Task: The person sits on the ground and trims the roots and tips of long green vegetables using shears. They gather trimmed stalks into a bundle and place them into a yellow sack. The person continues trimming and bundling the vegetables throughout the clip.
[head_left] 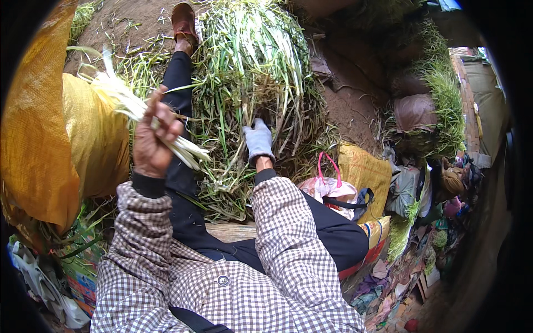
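Observation:
My left hand (156, 135), bare and slightly blurred, is raised over my outstretched leg. It is closed around a bundle of pale green-white stalks (127, 98), whose ends stick out on both sides of the fist. My right hand (259, 140) wears a light grey glove and reaches into the lower edge of a large heap of long leafy stalks (266, 37) with brown roots. A few stems touch its fingertips, but whether it grips them I cannot tell. Loose leaves and dry stems (227, 200) lie between my legs.
Yellow-orange woven sacks (98, 137) stand at the left. Right of my bent knee are a pink-handled bag (333, 189) and a yellow sack (364, 175). More greens (445, 95) and a brown bundle (415, 112) lie at the right, with scattered rags and plastic (370, 287) below.

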A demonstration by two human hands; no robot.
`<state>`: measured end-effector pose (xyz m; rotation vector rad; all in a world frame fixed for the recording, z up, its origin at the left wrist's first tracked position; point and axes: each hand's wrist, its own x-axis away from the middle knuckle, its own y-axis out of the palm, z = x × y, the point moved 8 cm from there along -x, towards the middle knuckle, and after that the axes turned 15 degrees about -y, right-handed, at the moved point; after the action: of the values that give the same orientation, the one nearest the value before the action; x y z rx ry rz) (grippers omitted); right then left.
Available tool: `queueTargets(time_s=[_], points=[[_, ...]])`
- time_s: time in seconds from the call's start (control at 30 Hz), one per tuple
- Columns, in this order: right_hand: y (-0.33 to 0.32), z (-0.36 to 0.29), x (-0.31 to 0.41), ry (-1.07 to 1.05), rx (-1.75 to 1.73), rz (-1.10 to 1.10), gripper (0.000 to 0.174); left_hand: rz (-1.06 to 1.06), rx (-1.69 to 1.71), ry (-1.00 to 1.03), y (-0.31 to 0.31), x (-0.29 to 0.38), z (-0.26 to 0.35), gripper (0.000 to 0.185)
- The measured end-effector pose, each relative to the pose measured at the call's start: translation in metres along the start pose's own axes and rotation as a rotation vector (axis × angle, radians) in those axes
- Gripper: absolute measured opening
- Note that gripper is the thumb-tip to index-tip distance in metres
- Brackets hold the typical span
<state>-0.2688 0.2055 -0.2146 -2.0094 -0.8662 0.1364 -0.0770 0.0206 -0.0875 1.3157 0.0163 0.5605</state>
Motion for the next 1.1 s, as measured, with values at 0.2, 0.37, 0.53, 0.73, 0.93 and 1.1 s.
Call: queueTargets(time_s=[0.2, 0.37, 0.53, 0.73, 0.93, 1.1], points=[[0.08, -0.019, 0.116, -0.171, -0.101, -0.563, 0.032, 0.163, -0.118, -0.148, -0.037, -0.006, -0.033, 0.021], [0.069, -0.029, 0.149, -0.109, -0.703, -0.256, 0.032, 0.297, -0.366, -0.153, -0.065, -0.001, -0.025, 0.02], [0.037, -0.041, 0.154, -0.095, -0.704, -0.186, 0.028, 0.413, -0.474, -0.285, -0.077, 0.006, -0.057, 0.021], [0.025, -0.041, 0.156, -0.204, -0.522, -0.155, 0.032, 0.39, -0.632, -0.413, -0.075, 0.006, -0.084, 0.023], [0.034, -0.071, 0.129, 0.063, -1.135, -0.12, 0.028, 0.337, -0.661, -0.577, -0.071, 0.018, -0.111, 0.021], [0.026, -0.075, 0.132, 0.079, -1.23, 0.089, 0.021, 0.338, -0.667, -0.406, -0.061, 0.012, -0.093, 0.016]])
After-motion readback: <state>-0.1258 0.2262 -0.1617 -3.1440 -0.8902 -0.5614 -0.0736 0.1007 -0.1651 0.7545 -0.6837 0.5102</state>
